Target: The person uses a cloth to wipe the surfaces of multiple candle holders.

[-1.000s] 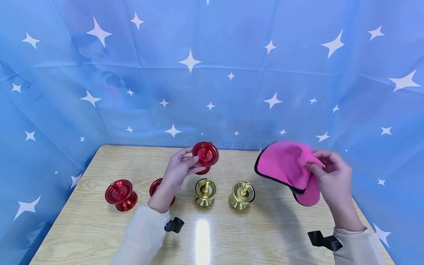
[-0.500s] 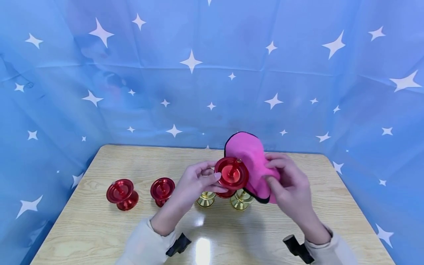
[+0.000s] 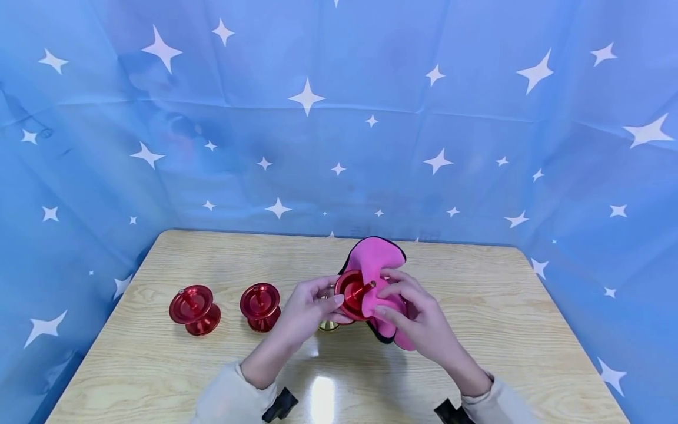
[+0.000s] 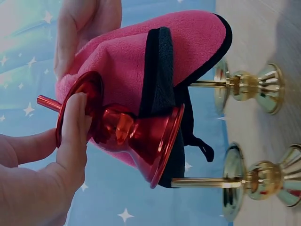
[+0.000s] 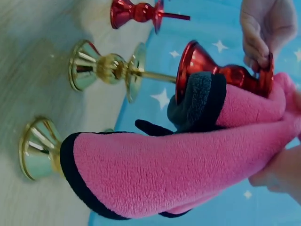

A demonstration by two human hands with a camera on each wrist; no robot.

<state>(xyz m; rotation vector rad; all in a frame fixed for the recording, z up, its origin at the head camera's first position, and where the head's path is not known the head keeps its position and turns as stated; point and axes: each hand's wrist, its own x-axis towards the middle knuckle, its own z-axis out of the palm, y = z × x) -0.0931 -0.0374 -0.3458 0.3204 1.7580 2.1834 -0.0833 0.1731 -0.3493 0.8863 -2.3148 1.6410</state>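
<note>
My left hand (image 3: 309, 309) grips a shiny red metal candle holder (image 4: 117, 129) by the rim of its dish, above the table and tilted. A thin spike stands up from the dish's middle. A pink cloth (image 3: 375, 256) with black edging and a dark grey underside hangs from my right hand (image 3: 424, 324), whose fingers and thumb pinch it. The cloth lies over the right part of the dish and around the holder's far side. In the left wrist view, two gold candle holders (image 4: 263, 176) stand just below; in the head view the hands and cloth mostly hide them.
Two more red candle holders, a left one (image 3: 195, 312) and a nearer one (image 3: 261, 307), stand on the wooden table (image 3: 132, 371) left of my hands. Behind the table's far edge hangs a blue curtain (image 3: 339, 135) with white stars.
My left hand has carried the red candle holder right and nearer to me. My right hand has moved left with the cloth, which now covers part of the dish.
</note>
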